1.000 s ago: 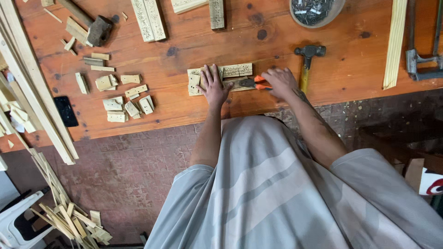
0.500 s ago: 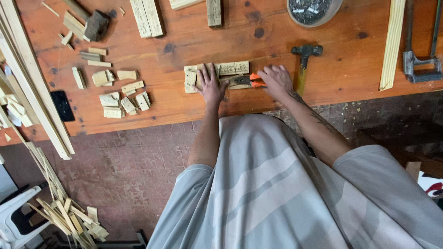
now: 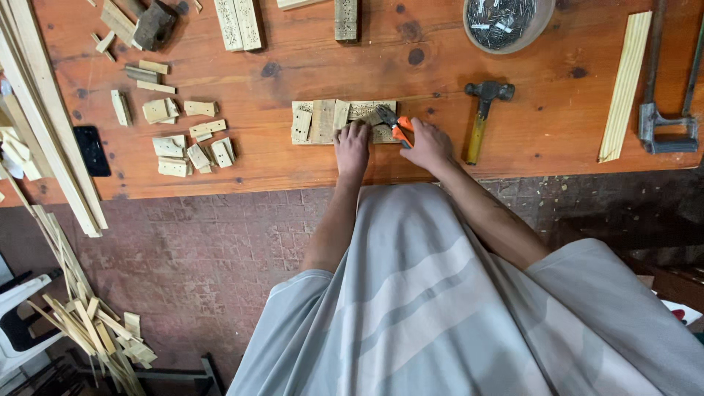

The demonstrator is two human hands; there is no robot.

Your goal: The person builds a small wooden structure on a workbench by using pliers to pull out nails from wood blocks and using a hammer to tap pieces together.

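On the wooden workbench [image 3: 308, 66] lies a small pale assembly of wood pieces [image 3: 319, 121], flat, near the front edge. My left hand [image 3: 352, 145] presses on its right part with the fingers spread. My right hand [image 3: 425, 143] grips orange-handled pliers [image 3: 394, 125] whose dark jaws rest on the right end of the assembly. A hammer [image 3: 480, 117] with a yellowish handle lies just right of my right hand.
Several small cut wood blocks [image 3: 187, 139] lie left of the assembly. A bowl of nails [image 3: 506, 18] stands at the back. A saw [image 3: 671, 88] and a wood strip [image 3: 623, 84] are at right, long slats [image 3: 44, 132] and a dark phone [image 3: 92, 150] at left.
The camera view has shifted slightly. Both hands stay on the assembly, the right one keeping the pliers at its right end.
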